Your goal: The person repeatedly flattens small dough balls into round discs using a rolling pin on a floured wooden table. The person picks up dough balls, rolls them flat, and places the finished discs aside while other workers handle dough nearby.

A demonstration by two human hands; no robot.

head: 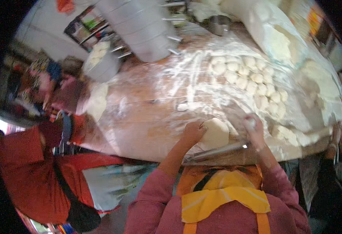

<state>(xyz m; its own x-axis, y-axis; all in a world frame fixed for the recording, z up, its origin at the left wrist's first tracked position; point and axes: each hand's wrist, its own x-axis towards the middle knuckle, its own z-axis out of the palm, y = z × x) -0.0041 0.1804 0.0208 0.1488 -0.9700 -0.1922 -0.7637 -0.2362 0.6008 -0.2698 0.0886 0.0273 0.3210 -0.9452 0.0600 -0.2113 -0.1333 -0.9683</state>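
My left hand [193, 132] grips the left edge of a flat, round sheet of dough [216, 134] on the floured wooden table. To the right of the sheet, my right hand [255, 133] is curled above the tabletop. A small pale thing [250, 123] shows at its fingers, but blur hides what it is and whether it is held. Between my forearms, a shiny metal bar [217, 152] lies slantwise along the near table edge. A little flour and dough scraps [184, 107] lie beyond the sheet.
Several dough balls [251, 86] sit in rows on flour at the right. Stacked metal steamers [141, 29] and a metal pot [219, 25] stand at the back. A large flour bag [279, 44] is at the far right. At left, a person in red [33, 175] stands beside the table [138, 108].
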